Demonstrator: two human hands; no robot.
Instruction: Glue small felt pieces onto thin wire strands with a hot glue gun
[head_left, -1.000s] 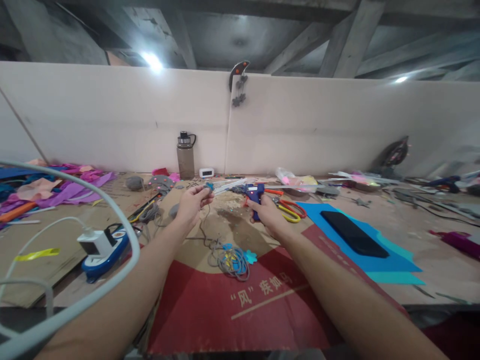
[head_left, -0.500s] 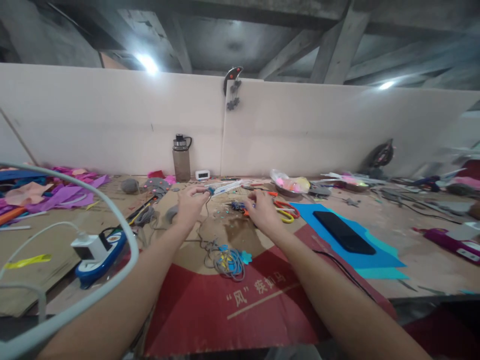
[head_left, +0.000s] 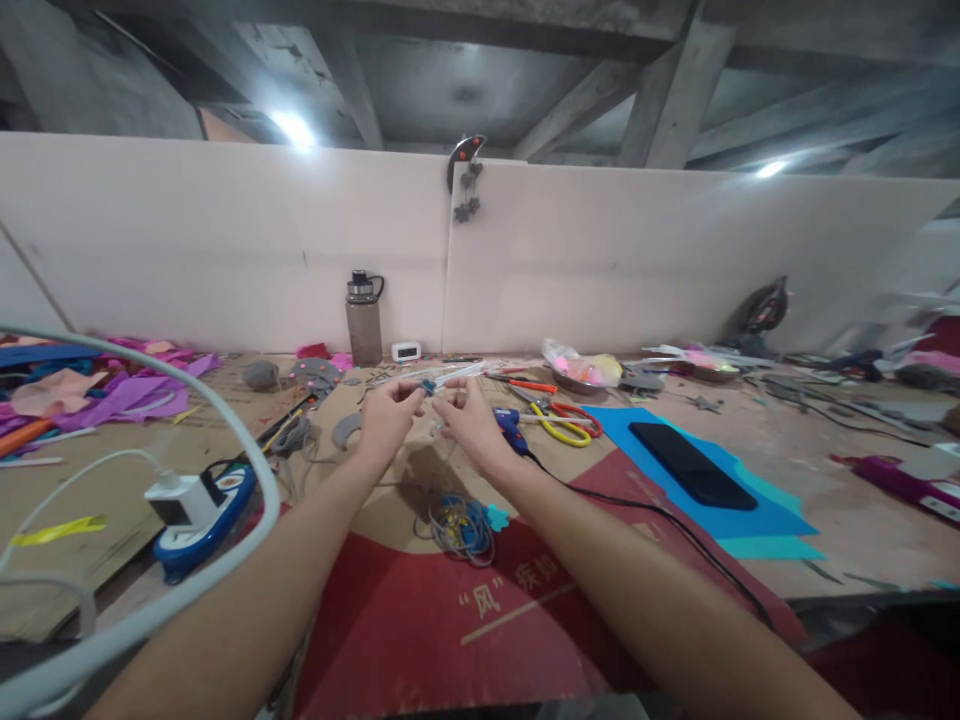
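My left hand point(head_left: 391, 418) is closed in a pinch on a small dark blue piece point(head_left: 428, 386), too small for its exact shape to show. Close beside it, my right hand point(head_left: 469, 420) has its fingers pinched together near the piece. What they hold, if anything, is too small to make out. Below both hands lies a loose tangle of grey cord point(head_left: 459, 530) with blue and yellow bits in it and a turquoise flower cut-out point(head_left: 497, 517) at its edge. A blue glue gun point(head_left: 511, 430) rests just right of my right hand, partly hidden by it.
Yellow- and red-handled scissors point(head_left: 566, 430) lie to the right, near orange-handled pliers point(head_left: 532, 385). Beyond them, a black phone point(head_left: 691, 465) rests on blue sheets point(head_left: 772, 515). At the left are a power strip point(head_left: 202, 540) and a looping white cable point(head_left: 255, 440). A bottle point(head_left: 364, 325) stands behind.
My right hand has moved left from beside the glue gun to my left hand, its fingers now pinched. The glue gun shows more and its black cord now stretches across the red cardboard.
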